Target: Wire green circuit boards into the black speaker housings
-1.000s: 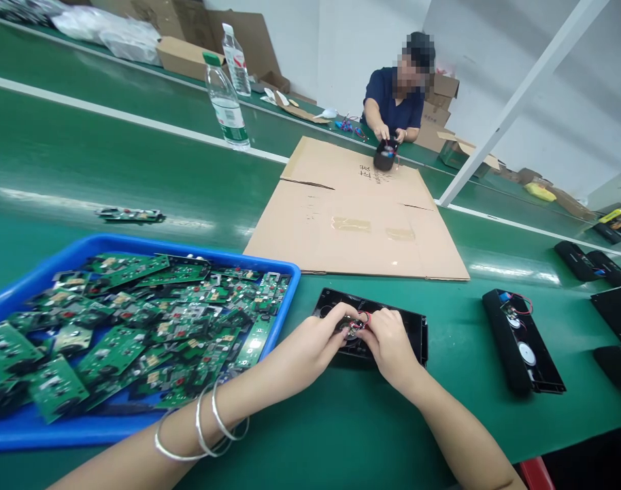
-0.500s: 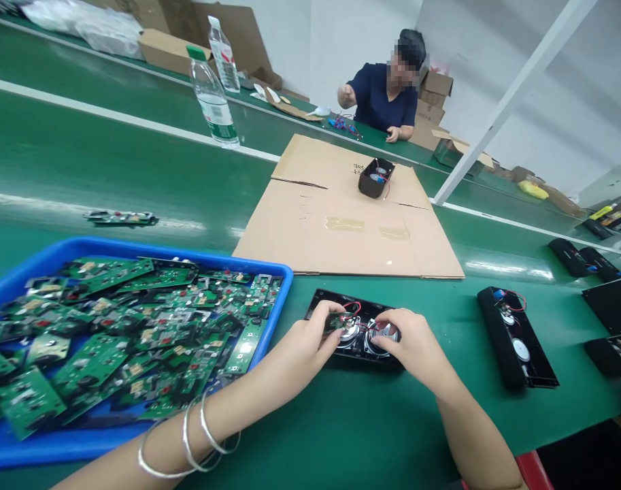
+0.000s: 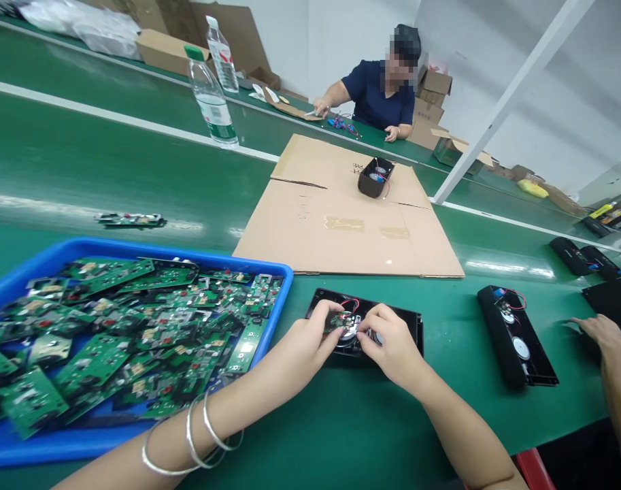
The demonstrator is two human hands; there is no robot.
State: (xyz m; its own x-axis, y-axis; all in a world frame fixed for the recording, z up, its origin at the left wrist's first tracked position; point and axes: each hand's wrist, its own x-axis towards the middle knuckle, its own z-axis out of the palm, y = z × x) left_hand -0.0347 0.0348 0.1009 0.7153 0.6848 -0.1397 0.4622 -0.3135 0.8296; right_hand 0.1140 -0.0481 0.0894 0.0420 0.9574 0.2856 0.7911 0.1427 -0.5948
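Observation:
A black speaker housing (image 3: 409, 321) lies on the green table before me, with round silver drivers inside. My left hand (image 3: 317, 333) pinches a small green circuit board (image 3: 341, 320) over the housing's left part. Red wire (image 3: 351, 304) loops up behind the board. My right hand (image 3: 386, 337) is closed, thumb and fingertips together at the board's right edge; whatever they pinch is too small and covered to make out. Left of the housing stands a blue tray (image 3: 288, 272) heaped with green circuit boards (image 3: 177, 327).
A cardboard sheet (image 3: 310, 238) lies beyond, bearing another speaker housing (image 3: 375, 178). An open housing (image 3: 517, 337) stands to the right, near another person's hand (image 3: 603, 333). Water bottles (image 3: 211, 102), a lone circuit board (image 3: 130, 219) and a seated co-worker (image 3: 381, 88) are farther back.
My right hand has moved left from the right driver to the board; my left hand stays put. The lone board has shifted right. The co-worker reaches left, and another person's hand has come in at right.

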